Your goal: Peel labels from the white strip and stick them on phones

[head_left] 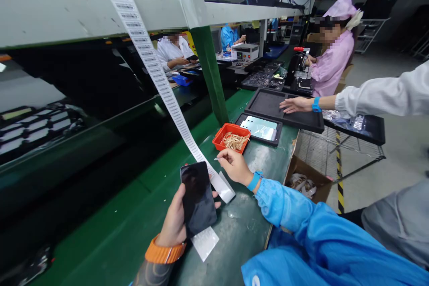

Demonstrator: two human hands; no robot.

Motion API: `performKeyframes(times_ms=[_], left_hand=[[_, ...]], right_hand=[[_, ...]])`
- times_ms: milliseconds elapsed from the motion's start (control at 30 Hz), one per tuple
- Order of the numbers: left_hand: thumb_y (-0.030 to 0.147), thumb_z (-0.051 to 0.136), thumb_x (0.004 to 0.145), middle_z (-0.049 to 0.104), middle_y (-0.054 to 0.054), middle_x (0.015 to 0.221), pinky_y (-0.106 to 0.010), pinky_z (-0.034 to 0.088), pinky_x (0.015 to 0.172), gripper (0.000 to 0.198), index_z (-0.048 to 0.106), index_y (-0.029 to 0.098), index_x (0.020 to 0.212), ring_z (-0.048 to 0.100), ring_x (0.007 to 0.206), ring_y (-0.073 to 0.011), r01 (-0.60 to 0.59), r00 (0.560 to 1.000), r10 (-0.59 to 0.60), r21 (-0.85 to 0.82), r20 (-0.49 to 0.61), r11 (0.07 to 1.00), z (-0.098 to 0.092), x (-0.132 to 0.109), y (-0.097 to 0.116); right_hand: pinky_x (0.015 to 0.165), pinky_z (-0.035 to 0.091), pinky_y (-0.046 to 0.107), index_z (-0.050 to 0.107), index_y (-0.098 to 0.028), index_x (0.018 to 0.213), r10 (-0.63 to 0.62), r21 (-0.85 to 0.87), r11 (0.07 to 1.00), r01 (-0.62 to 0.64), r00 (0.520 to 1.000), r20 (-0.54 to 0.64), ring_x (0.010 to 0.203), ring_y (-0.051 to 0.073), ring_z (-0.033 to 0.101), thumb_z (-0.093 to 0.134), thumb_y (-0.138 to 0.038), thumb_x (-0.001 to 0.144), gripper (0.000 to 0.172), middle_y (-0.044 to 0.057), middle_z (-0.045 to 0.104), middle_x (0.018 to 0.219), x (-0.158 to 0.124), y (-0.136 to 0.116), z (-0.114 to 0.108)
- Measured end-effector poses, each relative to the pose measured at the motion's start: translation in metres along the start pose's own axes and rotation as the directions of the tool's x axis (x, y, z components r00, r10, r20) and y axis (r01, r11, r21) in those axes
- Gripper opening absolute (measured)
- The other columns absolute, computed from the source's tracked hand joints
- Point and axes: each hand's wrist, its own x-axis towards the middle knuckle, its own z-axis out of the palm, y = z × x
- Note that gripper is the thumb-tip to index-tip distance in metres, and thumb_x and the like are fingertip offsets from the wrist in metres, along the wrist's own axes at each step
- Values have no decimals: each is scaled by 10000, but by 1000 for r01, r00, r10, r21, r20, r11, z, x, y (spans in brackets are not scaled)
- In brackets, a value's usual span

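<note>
A black smartphone rests in my left hand, its dark face up and my fingers wrapped round its edges. Just beyond it, my right hand pinches a small pale label between thumb and fingertips. A long strip of barcode labels hangs from the shelf and passes between my hands, its blank end curling on the green bench. Partly under the phone lies a small clear sheet. Past my right hand stands an orange bin full of thin tan strips.
A dark tray carries pale phones. Another person's hand reaches over a black tray. A green-wrapped post rises from the bench. Below its right edge is a cardboard box. Other people work farther back.
</note>
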Motion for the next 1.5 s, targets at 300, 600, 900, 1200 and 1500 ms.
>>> performKeyframes(times_ms=[300, 600, 900, 1200, 1500], left_hand=[[451, 563, 936, 726, -214, 1097, -505, 595, 842, 561, 566, 133, 1398, 735, 926, -362, 12, 986, 19, 179, -168, 984, -17, -7, 18], [458, 296, 1014, 672, -252, 1215, -529, 618, 769, 618, 508, 42, 1419, 735, 882, -310, -279, 881, 288, 79, -376, 957, -20, -5, 44], [493, 335, 994, 712, -219, 1116, -503, 630, 718, 574, 643, 55, 1200, 731, 864, -300, -363, 828, 340, 36, -445, 931, -31, 1, 41], [550, 284, 1000, 716, -213, 1080, -505, 623, 740, 634, 646, 52, 1147, 728, 850, -283, -358, 846, 322, -7, -425, 934, -32, 1, 39], [539, 284, 991, 719, -217, 1080, -504, 630, 711, 625, 671, 60, 1103, 730, 871, -300, -343, 842, 330, 47, -427, 938, -27, -2, 42]], right_hand=[[643, 487, 276, 620, -197, 873, 3, 11, 1000, -3, 1000, -6, 680, 153, 583, 582, -279, 855, 92, 2, 627, 778, 2, 0, -1], [629, 481, 267, 613, -197, 875, 8, -3, 1000, -8, 1000, 3, 687, 153, 573, 588, -314, 859, 120, 3, 609, 767, 2, 9, 1], [566, 458, 265, 616, -206, 877, 30, -8, 1000, -29, 999, 19, 664, 163, 565, 605, -411, 846, 208, 2, 580, 717, 2, 19, 0], [553, 443, 258, 623, -194, 867, 56, 33, 998, -58, 997, 49, 614, 144, 541, 672, -418, 824, 233, -16, 570, 677, -2, 24, -3], [550, 437, 254, 610, -190, 864, 66, -6, 998, -66, 997, 44, 598, 138, 531, 661, -382, 822, 202, -15, 579, 701, 1, 27, -4]])
